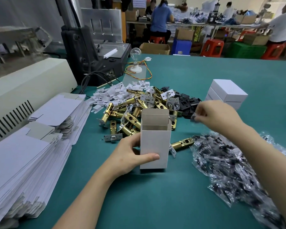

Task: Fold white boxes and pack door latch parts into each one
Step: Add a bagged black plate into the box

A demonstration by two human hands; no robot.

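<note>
An upright white box (pixel 153 146) with its top flaps open stands on the green table (pixel 155 204). My left hand (pixel 132 154) grips it from the left, thumb across its front. My right hand (pixel 216 114) is raised to the right of the box and pinches a small clear bag of dark parts (pixel 193 117). Behind the box lies a heap of brass door latches (pixel 130 113), with one loose latch (pixel 182 143) just right of the box. Black plates (pixel 186 103) and small white card pieces (pixel 112 95) lie further back.
Stacks of flat unfolded boxes (pixel 28 159) fill the left side. A pile of clear bags with black parts (pixel 229 167) lies at the right. Folded white boxes (pixel 226 93) are stacked at the back right. Machines, a light bulb (pixel 135 53) and seated people lie beyond.
</note>
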